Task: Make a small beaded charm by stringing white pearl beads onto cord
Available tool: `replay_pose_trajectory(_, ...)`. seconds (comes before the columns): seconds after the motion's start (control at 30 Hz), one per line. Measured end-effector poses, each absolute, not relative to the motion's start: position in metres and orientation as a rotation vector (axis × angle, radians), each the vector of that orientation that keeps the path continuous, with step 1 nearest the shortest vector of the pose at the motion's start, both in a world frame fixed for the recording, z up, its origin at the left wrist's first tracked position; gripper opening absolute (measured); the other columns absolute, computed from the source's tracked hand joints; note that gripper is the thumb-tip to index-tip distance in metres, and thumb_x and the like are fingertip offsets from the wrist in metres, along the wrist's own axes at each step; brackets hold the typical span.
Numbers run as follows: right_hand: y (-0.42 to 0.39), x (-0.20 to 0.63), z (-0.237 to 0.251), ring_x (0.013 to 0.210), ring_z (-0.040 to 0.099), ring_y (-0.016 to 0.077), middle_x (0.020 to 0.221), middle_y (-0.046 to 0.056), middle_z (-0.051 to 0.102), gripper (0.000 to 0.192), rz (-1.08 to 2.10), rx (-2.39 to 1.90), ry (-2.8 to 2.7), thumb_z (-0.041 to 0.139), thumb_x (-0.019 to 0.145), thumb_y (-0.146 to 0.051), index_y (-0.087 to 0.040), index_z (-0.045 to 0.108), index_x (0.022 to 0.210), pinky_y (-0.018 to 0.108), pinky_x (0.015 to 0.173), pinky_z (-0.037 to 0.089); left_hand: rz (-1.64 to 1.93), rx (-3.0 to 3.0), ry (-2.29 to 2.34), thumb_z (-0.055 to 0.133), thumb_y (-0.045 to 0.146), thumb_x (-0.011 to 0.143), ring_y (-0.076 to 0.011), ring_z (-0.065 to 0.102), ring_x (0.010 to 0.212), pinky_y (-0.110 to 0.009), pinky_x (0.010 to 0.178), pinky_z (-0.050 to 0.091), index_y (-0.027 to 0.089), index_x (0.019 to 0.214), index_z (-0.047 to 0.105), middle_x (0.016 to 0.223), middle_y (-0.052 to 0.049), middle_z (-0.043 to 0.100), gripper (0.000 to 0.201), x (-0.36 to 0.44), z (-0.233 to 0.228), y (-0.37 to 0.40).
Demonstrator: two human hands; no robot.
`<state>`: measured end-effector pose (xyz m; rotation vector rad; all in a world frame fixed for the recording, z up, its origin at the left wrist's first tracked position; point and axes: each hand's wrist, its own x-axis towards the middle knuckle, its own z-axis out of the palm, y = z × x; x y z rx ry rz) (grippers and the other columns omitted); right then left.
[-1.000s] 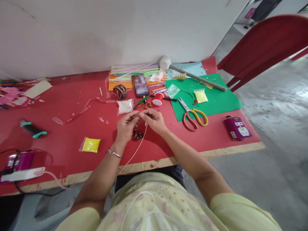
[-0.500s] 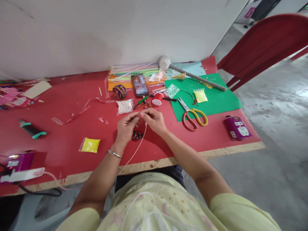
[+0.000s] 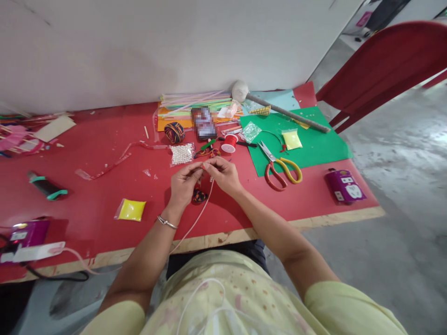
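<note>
Head view: your left hand point(image 3: 183, 184) and right hand point(image 3: 223, 174) pinch a pale cord point(image 3: 195, 221) between fingertips above the red worktop point(image 3: 104, 195).

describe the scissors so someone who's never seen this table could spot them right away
Find the green sheet on the right part of the red table. The scissors lie at its front left edge, blades pointing away towards the wall. They are the only tool there with one red and one yellow handle loop.
</note>
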<state>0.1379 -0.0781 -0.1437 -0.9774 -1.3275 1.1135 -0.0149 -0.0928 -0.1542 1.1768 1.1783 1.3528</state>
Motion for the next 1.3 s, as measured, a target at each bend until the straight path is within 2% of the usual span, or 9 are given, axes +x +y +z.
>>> replay_pose_trajectory(0.27, -0.078, 0.1383, -0.1432, 0.069, 0.057, 0.0121, 0.078, 0.001, 0.067, 0.03, 1.102, -0.983, -1.331, 0.068, 0.089, -0.048, -0.019, 0.073, 0.086, 0.025, 0.063, 0.048, 1.357, 1.184, 1.177, 0.081, 0.038, 0.078, -0.0137, 0.065, 0.065, -0.026, 0.058, 0.053, 0.024, 0.107, 0.079, 0.087, -0.005, 0.077, 0.033, -0.0154, -0.1547, -0.0932)
replay_pose_trajectory(0.6, -0.0775, 0.1393, -0.1455, 0.074, 0.06, 0.0132, 0.08, 0.002, 0.068, 0.028, 1.056, -0.989, -1.36, 0.067, 0.09, -0.046, -0.019, 0.074, 0.086, 0.027, 0.07, 0.049, 1.356, 1.179, 1.202, 0.082, 0.039, 0.077, -0.0142, 0.066, 0.065, -0.026, 0.057, 0.052, 0.023, 0.106, 0.079, 0.085, -0.005, 0.077, 0.033, -0.0144, -0.1522, -0.0934)
replay_pose_trajectory(0.97, -0.0769, 0.1396, -0.145, 0.075, 0.061, 0.0125, 0.079, 0.002, 0.068, 0.025, 1.026, -0.925, -1.392, 0.068, 0.092, -0.041, -0.018, 0.074, 0.087, 0.027, 0.071, 0.048, 1.372, 1.171, 1.159, 0.082, 0.032, 0.077, -0.0105, 0.063, 0.061, -0.022, 0.055, 0.05, 0.022, 0.105, 0.079, 0.082, -0.003, 0.076, 0.029, -0.0153, -0.1548, -0.092)
replay_pose_trajectory(1.3, -0.0754, 0.1398, -0.1471, 0.076, 0.06, 0.0126, 0.08, 0.001, 0.064, 0.028, 1.022, -0.892, -1.425, 0.065, 0.094, -0.043, -0.017, 0.072, 0.089, 0.027, 0.073, 0.047, 1.353, 1.151, 1.155, 0.082, 0.031, 0.077, -0.0131, 0.068, 0.067, -0.021, 0.056, 0.05, 0.02, 0.11, 0.077, 0.082, -0.003, 0.076, 0.035, -0.014, -0.1562, -0.0925)
